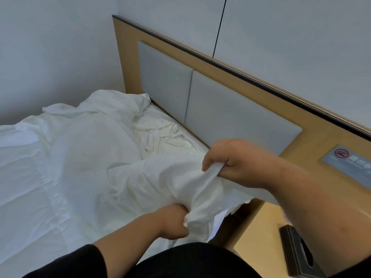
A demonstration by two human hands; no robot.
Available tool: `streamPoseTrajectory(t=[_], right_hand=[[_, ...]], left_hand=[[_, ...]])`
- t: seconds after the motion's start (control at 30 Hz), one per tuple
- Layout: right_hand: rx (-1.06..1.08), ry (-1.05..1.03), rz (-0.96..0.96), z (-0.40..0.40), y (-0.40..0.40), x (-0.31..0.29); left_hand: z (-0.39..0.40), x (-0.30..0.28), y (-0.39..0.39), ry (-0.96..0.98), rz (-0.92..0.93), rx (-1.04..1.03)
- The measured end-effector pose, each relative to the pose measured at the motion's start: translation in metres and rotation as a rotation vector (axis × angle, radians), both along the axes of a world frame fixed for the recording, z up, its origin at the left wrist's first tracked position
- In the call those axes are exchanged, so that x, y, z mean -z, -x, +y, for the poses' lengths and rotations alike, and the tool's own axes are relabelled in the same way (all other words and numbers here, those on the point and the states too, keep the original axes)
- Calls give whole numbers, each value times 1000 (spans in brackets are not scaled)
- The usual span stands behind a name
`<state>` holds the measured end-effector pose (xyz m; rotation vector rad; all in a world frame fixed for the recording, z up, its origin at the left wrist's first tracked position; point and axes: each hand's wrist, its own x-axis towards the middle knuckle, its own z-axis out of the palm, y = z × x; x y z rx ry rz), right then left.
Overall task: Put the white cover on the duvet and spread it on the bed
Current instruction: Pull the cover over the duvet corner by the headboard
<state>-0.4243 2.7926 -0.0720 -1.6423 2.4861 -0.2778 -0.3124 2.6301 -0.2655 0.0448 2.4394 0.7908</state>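
White crumpled fabric cover point(120, 173) lies heaped on the bed; right hand point(239, 163) pinches its corner, left hand point(172, 221) seems fisted around a bunch below.

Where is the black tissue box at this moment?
In the head view, the black tissue box sits at lower right on the wooden bedside shelf, below the no-smoking sign, beside the right forearm.
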Motion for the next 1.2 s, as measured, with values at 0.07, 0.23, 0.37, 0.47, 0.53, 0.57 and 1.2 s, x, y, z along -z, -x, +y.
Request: streamPoseTrajectory(t=[0.07, 0.23, 0.37, 0.47, 0.53, 0.57, 1.2], right_hand=[[17, -14, -180, 0, 11, 18], [142, -131, -451, 26, 41, 90], [-53, -340, -452, 24, 46, 140], [-126, -307, -629, 13, 53, 157], [-94, -225, -777, 11, 66, 161], [-93, -188, -836, 12, 75, 161], [687, 106, -2003, -95, 151, 208]], left_hand=[[7, 5, 9, 56, -108, 111], [-10, 0, 29, -55, -314, -66], [-17, -16, 62, -569, -228, -815], [-9, -24, 95, -423, -226, -929], [-1, -21, 109, -222, -251, -888], [2, -17, 113, -168, -246, -884], [-40, -169, 116, -542, 734, -1526]])
